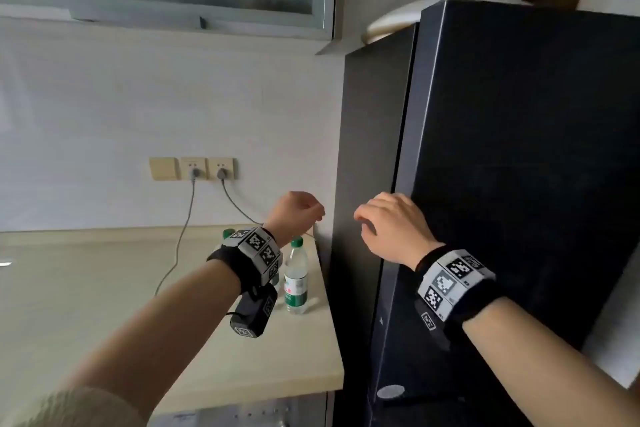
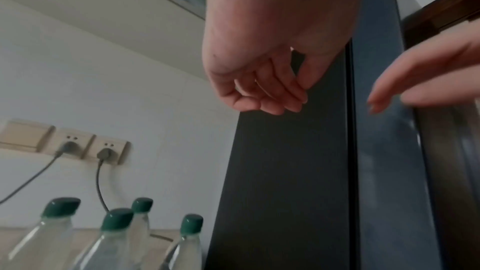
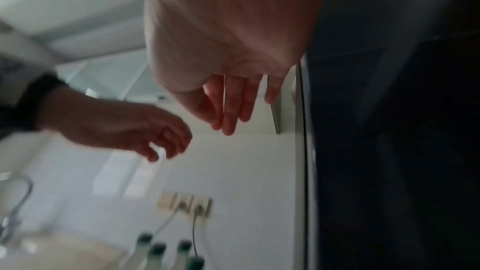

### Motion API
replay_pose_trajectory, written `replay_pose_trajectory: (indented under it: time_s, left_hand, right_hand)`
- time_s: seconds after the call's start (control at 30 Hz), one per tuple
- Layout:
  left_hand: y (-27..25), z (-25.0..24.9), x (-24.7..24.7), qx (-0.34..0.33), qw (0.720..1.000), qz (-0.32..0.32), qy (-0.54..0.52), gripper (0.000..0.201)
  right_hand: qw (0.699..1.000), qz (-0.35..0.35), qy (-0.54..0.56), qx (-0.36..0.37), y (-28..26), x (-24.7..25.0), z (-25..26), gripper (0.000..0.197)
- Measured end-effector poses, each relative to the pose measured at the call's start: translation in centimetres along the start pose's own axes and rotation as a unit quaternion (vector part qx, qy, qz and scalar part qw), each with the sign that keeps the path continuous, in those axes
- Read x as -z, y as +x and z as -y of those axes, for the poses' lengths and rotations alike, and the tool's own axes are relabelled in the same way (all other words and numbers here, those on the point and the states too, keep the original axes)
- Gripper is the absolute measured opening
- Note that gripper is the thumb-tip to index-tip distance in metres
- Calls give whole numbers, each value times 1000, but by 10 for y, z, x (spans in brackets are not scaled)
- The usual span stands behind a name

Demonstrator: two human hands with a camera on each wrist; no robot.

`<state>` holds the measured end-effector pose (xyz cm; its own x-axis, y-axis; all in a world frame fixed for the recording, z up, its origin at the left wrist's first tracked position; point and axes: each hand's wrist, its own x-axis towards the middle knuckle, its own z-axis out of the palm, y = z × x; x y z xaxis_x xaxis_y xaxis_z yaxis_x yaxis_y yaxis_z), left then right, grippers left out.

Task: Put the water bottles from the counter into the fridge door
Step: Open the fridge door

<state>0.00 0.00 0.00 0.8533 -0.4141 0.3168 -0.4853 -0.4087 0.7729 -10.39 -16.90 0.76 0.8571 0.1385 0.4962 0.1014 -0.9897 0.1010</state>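
**A:** Head view: my right hand (image 1: 388,225) is raised at the left edge of the black fridge door (image 1: 519,184), fingers loosely curled, holding nothing. I cannot tell whether they touch the edge. My left hand (image 1: 298,213) hangs in the air above the counter (image 1: 104,288), also loosely curled and empty. One bottle (image 1: 296,276) shows upright by the counter's right end, just beside the fridge; others sit behind my wrist.

**B:** Left wrist view?

**A:** Four green-capped bottles (image 2: 116,239) stand close together below the left hand (image 2: 262,81), which has nothing in it. The door (image 2: 384,151) looks shut, only a thin dark seam against the fridge side.

**B:** Right wrist?

**A:** Blurred. The right hand's fingers (image 3: 231,108) point down along the door edge (image 3: 303,151), slack, gripping nothing. The bottles (image 3: 168,254) are a smear at the bottom.

**B:** The risks?

**A:** As I judge it, a weak hold on that slim edge could slip. If the door swings toward the counter, it may strike the nearest bottle. The bottles are bunched, so a careless reach could topple one into its neighbours.
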Motion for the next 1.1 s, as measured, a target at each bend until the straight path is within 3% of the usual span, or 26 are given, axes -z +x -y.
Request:
replay_pose_trajectory:
  time_s: [0.1, 0.23, 0.6, 1.1]
  left_hand:
    - [0, 6, -19, -3, 999, 31, 10, 18]
    - [-4, 22, -48, 13, 997, 73, -16, 16]
    - [-14, 77, -108, 100, 979, 166, -69, 18]
    - [-40, 69, -117, 125, 974, 155, -103, 21]
  right_hand:
    - [985, 82, -154, -16, -5, -16, -1, 26]
    - [936, 168, -310, 1, -15, -27, -10, 34]
    - [860, 255, -443, -4, 11, -54, -8, 36]
    - [876, 225, -426, -36, 18, -66, -8, 33]
